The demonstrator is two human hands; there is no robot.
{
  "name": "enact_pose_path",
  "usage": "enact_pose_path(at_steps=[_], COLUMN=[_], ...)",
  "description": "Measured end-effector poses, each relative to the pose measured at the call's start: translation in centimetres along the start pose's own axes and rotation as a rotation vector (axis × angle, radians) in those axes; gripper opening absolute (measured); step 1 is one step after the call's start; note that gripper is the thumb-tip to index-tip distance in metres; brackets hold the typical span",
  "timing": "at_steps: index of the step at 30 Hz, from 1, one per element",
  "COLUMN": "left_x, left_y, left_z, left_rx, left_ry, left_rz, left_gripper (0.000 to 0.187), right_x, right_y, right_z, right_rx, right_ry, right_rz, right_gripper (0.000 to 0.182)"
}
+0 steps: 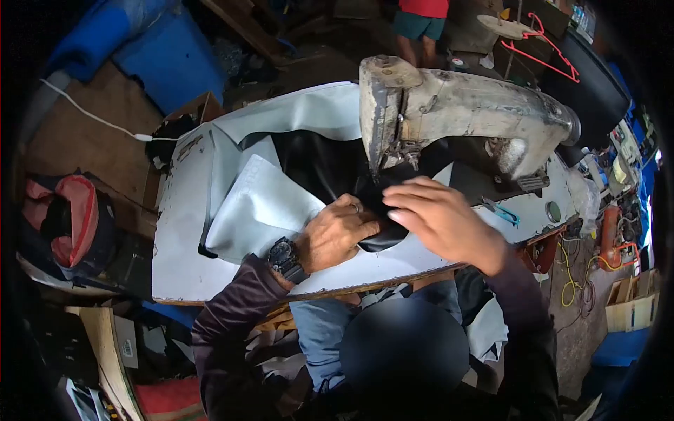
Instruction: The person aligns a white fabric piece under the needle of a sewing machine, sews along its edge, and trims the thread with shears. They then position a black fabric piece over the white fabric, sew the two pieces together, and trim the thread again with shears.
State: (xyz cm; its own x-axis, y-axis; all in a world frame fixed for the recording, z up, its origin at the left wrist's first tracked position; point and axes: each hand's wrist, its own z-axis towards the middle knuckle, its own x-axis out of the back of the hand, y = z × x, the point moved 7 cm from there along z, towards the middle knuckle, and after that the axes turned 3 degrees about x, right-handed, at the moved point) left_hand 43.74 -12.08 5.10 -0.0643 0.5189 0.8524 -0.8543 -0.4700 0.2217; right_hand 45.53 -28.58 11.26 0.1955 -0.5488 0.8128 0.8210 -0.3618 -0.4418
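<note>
Under the head of a worn sewing machine (477,102) lies a sheet of black leather-like material (312,165), bunched near the needle. My left hand (335,235), with a watch at the wrist and a ring, has its fingers curled on the black material just left of the needle. Over the same material, right of the needle, my right hand (442,221) is held with fingers stretched out toward the left hand. The material's backing shows as a pale grey panel (263,200) folded over at the left, beside my left forearm.
The white tabletop (182,270) has a chipped front edge. Blue-handled thread snips (501,212) and a small round disc (552,210) lie right of the machine. A red-lined bag (74,217) is at far left. A person in green shorts (418,27) stands behind the table.
</note>
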Motion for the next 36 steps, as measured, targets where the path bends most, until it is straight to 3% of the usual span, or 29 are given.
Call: enact_pose_path(at_steps=[3, 8, 9, 10, 12, 14, 18, 22, 24, 27, 30, 34, 36], left_x=[0.2, 0.8, 0.4, 0.5, 0.9, 0.1, 0.3, 2.0, 2.0, 2.0, 1.9, 1.7, 1.5], left_y=[0.1, 0.6, 0.3, 0.2, 0.5, 0.1, 0.2, 0.9, 0.3, -0.7, -1.2, -0.8, -1.4], left_z=[0.3, 0.4, 0.2, 0.3, 0.5, 0.2, 0.3, 1.4, 1.7, 1.5, 1.3, 1.2, 0.9], left_rx=[-0.007, -0.02, -0.012, -0.04, 0.019, 0.017, 0.026, 0.093, 0.135, 0.21, 0.206, 0.171, 0.245], left_ry=[0.025, -0.021, -0.029, -0.068, -0.045, -0.028, 0.041, 0.052, 0.101, 0.186, 0.167, 0.088, 0.093], left_rz=[-0.031, 0.007, -0.042, -0.042, -0.008, 0.013, -0.028, -0.1, -0.15, -0.167, -0.202, -0.177, -0.225], left_gripper=[0.048, 0.048, 0.048, 0.05, 0.046, 0.042, 0.038, 0.031, 0.03, 0.035, 0.033, 0.044, 0.047], right_x=[-4.5, -6.1, -5.6, -5.7, -5.7, -6.9, -6.5, -3.8, -3.3, -3.4, -5.3, -5.8, -5.6], right_y=[4.0, 3.2, 3.0, 3.2, 4.2, 4.8, 3.5, 2.7, 2.5, 3.0, 4.4, 4.6, 4.9], right_z=[0.7, -1.4, -1.6, -2.0, -1.7, -1.3, -2.2, -2.7, -2.7, -1.6, -0.4, -1.3, -1.5], right_rx=[-0.029, 0.135, 0.008, 0.02, -0.075, 0.024, -0.008, 0.02, 0.166, 0.197, 0.227, 0.29, 0.301], right_ry=[-0.055, 0.045, 0.086, 0.067, 0.037, 0.269, -0.001, -0.052, -0.017, 0.083, 0.06, 0.034, 0.04], right_rz=[-0.173, -0.355, -0.172, -0.113, -0.004, -0.18, -0.062, 0.195, 0.046, -0.147, -0.163, -0.129, -0.11], right_gripper=[0.046, 0.044, 0.041, 0.042, 0.058, 0.066, 0.073, 0.064, 0.048, 0.042, 0.04, 0.034, 0.033])
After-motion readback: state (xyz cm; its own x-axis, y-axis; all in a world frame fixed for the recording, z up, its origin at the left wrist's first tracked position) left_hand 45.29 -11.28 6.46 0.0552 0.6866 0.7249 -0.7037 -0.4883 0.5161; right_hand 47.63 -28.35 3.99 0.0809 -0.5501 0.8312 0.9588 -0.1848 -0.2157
